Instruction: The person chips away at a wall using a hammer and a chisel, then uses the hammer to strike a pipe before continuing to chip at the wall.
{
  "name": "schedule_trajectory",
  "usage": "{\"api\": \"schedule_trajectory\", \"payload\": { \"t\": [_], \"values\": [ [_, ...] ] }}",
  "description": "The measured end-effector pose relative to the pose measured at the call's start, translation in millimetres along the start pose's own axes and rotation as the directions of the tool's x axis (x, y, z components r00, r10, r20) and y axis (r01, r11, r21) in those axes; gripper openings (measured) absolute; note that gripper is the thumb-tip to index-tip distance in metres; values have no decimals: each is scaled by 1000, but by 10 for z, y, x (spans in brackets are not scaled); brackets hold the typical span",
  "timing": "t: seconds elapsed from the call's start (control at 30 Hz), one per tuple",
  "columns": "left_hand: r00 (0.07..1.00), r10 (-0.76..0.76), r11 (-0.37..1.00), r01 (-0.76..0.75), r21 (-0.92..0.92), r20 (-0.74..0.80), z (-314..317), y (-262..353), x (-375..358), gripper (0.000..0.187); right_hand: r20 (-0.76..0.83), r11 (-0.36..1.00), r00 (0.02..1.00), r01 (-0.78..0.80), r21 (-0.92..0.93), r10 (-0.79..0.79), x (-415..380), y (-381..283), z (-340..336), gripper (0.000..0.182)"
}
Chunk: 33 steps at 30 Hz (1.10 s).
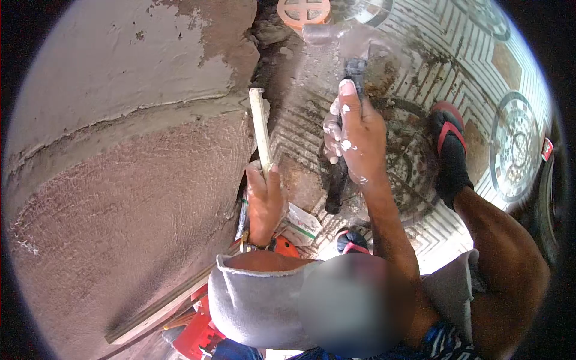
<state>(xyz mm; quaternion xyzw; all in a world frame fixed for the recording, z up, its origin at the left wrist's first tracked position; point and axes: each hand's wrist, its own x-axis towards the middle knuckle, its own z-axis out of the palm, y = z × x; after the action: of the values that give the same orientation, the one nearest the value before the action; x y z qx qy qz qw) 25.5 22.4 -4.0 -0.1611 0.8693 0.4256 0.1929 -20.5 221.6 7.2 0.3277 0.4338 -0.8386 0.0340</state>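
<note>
My left hand (265, 201) is closed around the lower end of a pale, flat bar (260, 126), possibly a chisel. The bar points away from me, and its far end lies beside the broken plaster edge of the wall (138, 162); whether it touches cannot be told. In my right hand (360, 135) is a hammer with a black handle (337, 189), gripped mid-handle with the thumb along it. The hammer's head (354, 43) is smeared by motion, ahead of the bar's far end. White material spots my right fingers and knuckles.
An orange round lid with a cross pattern (304, 11) is at the top. Patterned floor tiles (516, 147) carry dirt and debris. My sandalled foot (451, 141) stands at right. A wooden plank (162, 300), red container (195, 336) and white packet (302, 225) lie near my left arm.
</note>
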Motion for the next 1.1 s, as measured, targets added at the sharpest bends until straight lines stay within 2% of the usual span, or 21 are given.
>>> {"api": "schedule_trajectory", "payload": {
  "t": [0.07, 0.17, 0.27, 0.37, 0.47, 0.5, 0.6, 0.63, 0.73, 0.77, 0.8, 0.83, 0.87, 0.9, 0.97, 1.07, 1.1],
  "values": [
    [998, -53, 998, 54, -17, 23, 13, 109, -12, 35, 1, 998, 998, 66, -18, -66, 16, -21, 7, 39],
    [999, -31, 999, 32, -43, 5, 26, 5, 33, 34, 13, 997, 997, 82, -10, -82, 8, -37, 43, 43],
    [992, -129, 966, 123, -227, -14, 103, 211, -27, 34, 53, 1000, 998, -22, -7, 22, 78, 124, 48, 40],
    [989, -133, 963, 115, -242, -60, 153, 210, -28, 34, 209, 969, 978, 37, -243, 15, 438, 668, 15, 36],
    [978, -172, 974, 150, -168, -121, 213, 281, -14, 35, 164, 905, 986, 45, -423, 27, 477, 583, -9, 63],
    [984, -132, 985, 117, -127, -118, 198, 282, -21, 35, 84, 901, 995, 89, -424, -58, 512, 585, -39, 55],
    [994, -38, 999, 36, -20, -104, 186, 264, -5, 36, -2, 999, 1000, -21, 30, 21, 274, 72, -23, 46],
    [993, -39, 999, 39, -4, -116, 192, 214, 2, 36, -36, 991, 999, 38, 130, -33, 271, 45, -12, 39],
    [989, -101, 995, 99, -22, -112, 219, 460, -61, 33, 0, 976, 1000, 24, 215, -25, 261, 320, 117, 32],
    [987, -128, 992, 125, -36, -100, 234, 573, -84, 32, 160, 963, 980, 155, -221, -121, 425, 613, 42, 29],
    [992, 18, 999, -15, 28, -122, 258, 400, -19, 31, 314, 744, 925, 361, -562, -212, 586, 906, -34, 27],
    [979, 158, 984, -146, 102, -131, 262, 29, 70, 30, 245, 785, 963, 237, -572, -112, 600, 820, -63, 41],
    [977, 165, 983, -152, 101, -135, 253, -12, 84, 29, 177, 813, 984, 102, -574, 2, 592, 724, -103, 56],
    [975, 172, 982, -159, 100, -140, 243, -57, 95, 28, 153, 904, 988, 73, -422, -8, 565, 608, -107, 54],
    [989, -76, 996, 69, -55, -125, 264, 320, 11, 25, 86, 996, 996, 7, -84, 0, 434, 368, -121, 52],
    [985, 126, 973, -98, 210, -122, 245, 253, 11, 21, -56, 975, 998, 7, 223, 6, 334, 125, -25, 47],
    [953, 268, 917, -208, 341, -141, 268, 154, 36, 21, -81, 983, 995, 74, 171, -61, 342, 265, 14, 48]
  ]
}}
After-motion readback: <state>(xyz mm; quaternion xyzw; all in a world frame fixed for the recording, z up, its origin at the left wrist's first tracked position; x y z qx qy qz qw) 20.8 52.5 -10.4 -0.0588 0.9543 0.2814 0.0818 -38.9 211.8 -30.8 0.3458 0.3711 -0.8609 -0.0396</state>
